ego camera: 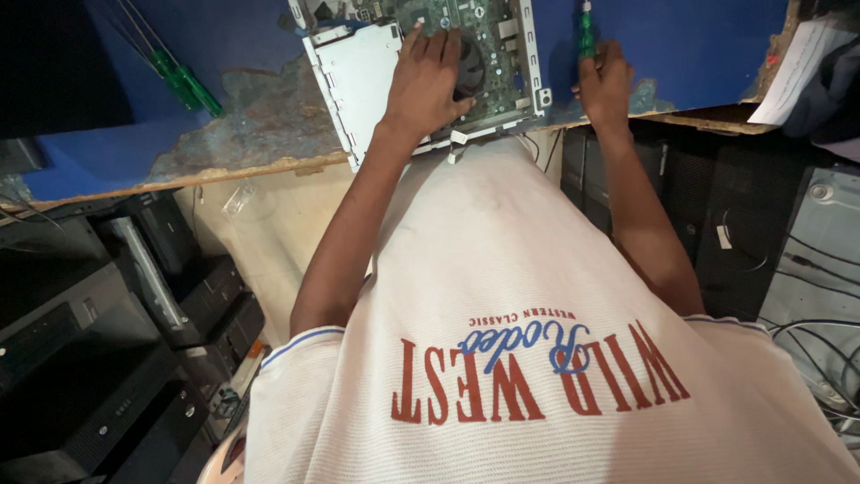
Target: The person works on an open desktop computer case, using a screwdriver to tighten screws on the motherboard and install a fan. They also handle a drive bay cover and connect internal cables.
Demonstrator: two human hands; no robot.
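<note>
An opened computer chassis (358, 81) with a green circuit board (488, 54) and a black fan lies on the blue worktable (107, 152) at the top of the head view. My left hand (428, 81) rests flat on the board, fingers spread over the fan area. To the right of the chassis, my right hand (606, 82) is closed around the green handle of a screwdriver (585, 31) that stands upright on the table. My white shirt fills the lower part of the view.
Two green-handled screwdrivers (184, 81) lie on the table at the left. The table's surface is worn and chipped along its front edge (251, 166). Black computer cases (134, 296) are stacked below left, more dark cases and cables (806, 269) at the right. Papers (797, 72) lie top right.
</note>
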